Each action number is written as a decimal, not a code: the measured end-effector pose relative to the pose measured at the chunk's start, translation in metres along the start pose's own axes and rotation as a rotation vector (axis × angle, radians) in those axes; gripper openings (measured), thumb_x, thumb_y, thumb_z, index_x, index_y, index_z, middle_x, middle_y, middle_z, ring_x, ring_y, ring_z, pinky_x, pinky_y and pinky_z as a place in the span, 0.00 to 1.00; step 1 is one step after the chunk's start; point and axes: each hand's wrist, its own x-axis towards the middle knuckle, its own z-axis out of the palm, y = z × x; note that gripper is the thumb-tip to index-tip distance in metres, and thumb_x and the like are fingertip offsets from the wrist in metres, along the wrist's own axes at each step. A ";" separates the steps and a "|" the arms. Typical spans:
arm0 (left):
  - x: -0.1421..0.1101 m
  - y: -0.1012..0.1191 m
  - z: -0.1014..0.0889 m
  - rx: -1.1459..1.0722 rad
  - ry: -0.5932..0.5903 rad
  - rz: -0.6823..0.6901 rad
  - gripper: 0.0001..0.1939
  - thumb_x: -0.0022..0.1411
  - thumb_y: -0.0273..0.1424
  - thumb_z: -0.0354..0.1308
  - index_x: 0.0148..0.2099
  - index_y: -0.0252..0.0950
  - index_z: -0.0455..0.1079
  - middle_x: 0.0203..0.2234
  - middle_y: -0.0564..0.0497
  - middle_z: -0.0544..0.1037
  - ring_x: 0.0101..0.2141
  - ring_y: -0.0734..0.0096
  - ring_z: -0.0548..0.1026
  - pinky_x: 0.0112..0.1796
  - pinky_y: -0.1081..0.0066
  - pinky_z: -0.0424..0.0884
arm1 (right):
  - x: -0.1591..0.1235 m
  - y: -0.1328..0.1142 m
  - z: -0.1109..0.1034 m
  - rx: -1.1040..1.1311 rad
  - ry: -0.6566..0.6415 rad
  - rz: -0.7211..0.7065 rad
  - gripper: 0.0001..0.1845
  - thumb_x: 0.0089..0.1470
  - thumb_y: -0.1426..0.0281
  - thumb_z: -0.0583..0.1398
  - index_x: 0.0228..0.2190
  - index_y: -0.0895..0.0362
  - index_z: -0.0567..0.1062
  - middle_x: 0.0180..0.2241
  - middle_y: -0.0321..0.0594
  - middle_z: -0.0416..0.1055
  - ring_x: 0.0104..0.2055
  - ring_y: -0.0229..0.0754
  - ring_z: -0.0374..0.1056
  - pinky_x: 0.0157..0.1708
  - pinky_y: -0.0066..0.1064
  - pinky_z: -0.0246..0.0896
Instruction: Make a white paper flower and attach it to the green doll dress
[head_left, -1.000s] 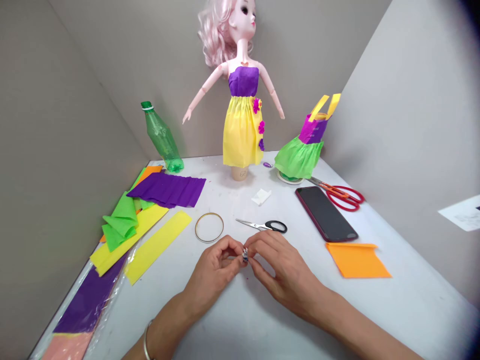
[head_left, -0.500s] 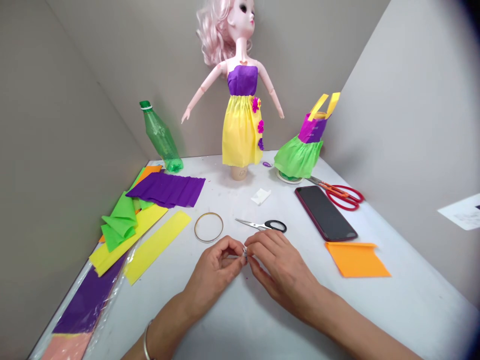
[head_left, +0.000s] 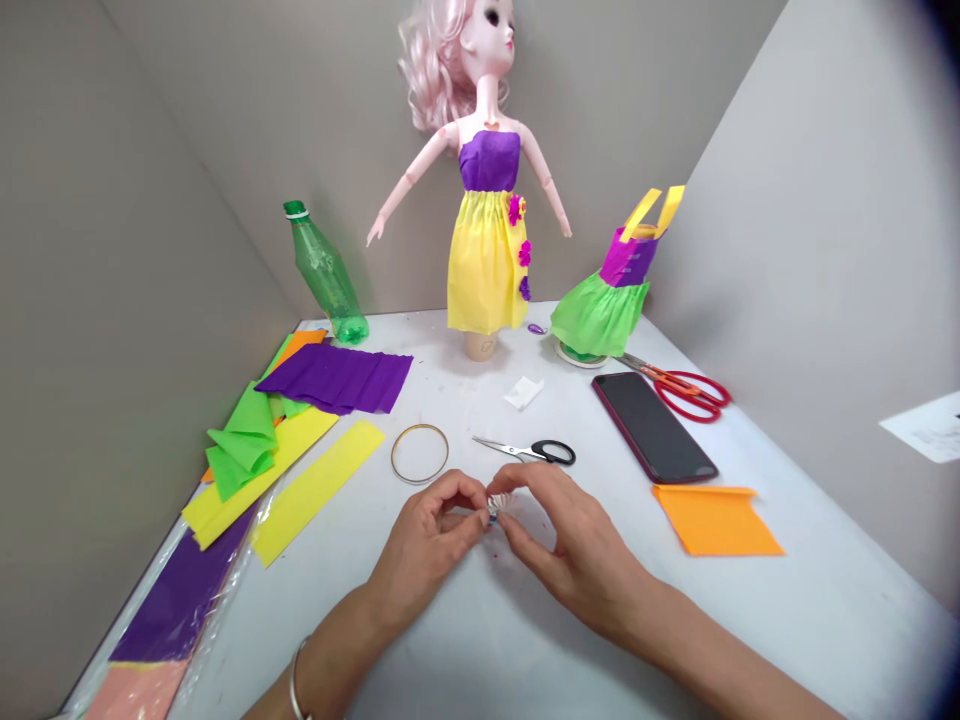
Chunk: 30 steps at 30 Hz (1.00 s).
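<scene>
In my left hand (head_left: 435, 525), thumb and forefinger are pinched on the base of a small white pleated piece (head_left: 500, 503), fan-shaped, with a trace of blue at its lower end. My right hand (head_left: 566, 525) curves round it from the other side, forefinger and thumb tips at its edges and the white pleats showing between them. Just beyond my fingers lie black-handled scissors (head_left: 555, 452), and to their left a thin gold bangle (head_left: 419, 454). The fingertips partly hide the piece, so its exact kind is unclear.
A doll (head_left: 487, 260) in a purple and yellow dress stands at the back. Around it are a green bottle (head_left: 326, 275), a small green-skirted dress (head_left: 600, 310), red-handled scissors (head_left: 690, 395), a phone (head_left: 652, 427), orange paper (head_left: 718, 520), yellow paper (head_left: 319, 490) and purple paper (head_left: 337, 380).
My right forefinger and thumb have spread apart, and the white pleats now show between them. The left hand keeps its pinch. The whole view has shifted slightly.
</scene>
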 end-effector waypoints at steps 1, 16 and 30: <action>0.000 0.000 0.000 0.007 -0.004 0.002 0.05 0.61 0.31 0.58 0.34 0.37 0.66 0.31 0.55 0.70 0.33 0.73 0.70 0.36 0.74 0.65 | 0.000 -0.001 -0.001 0.049 -0.015 0.048 0.13 0.57 0.76 0.57 0.44 0.53 0.67 0.42 0.41 0.72 0.44 0.45 0.69 0.43 0.37 0.66; 0.001 -0.001 -0.002 0.047 -0.038 0.025 0.06 0.63 0.32 0.57 0.35 0.37 0.65 0.30 0.55 0.69 0.33 0.74 0.69 0.36 0.75 0.63 | 0.006 -0.007 -0.006 0.471 -0.122 0.347 0.21 0.51 0.79 0.58 0.46 0.50 0.66 0.40 0.35 0.70 0.47 0.41 0.66 0.48 0.34 0.60; 0.001 0.001 0.000 0.050 -0.047 0.010 0.08 0.63 0.33 0.58 0.34 0.36 0.64 0.30 0.55 0.69 0.33 0.73 0.68 0.35 0.74 0.63 | 0.004 -0.006 -0.004 0.499 -0.122 0.380 0.18 0.54 0.78 0.55 0.45 0.50 0.67 0.38 0.34 0.69 0.44 0.40 0.65 0.44 0.32 0.58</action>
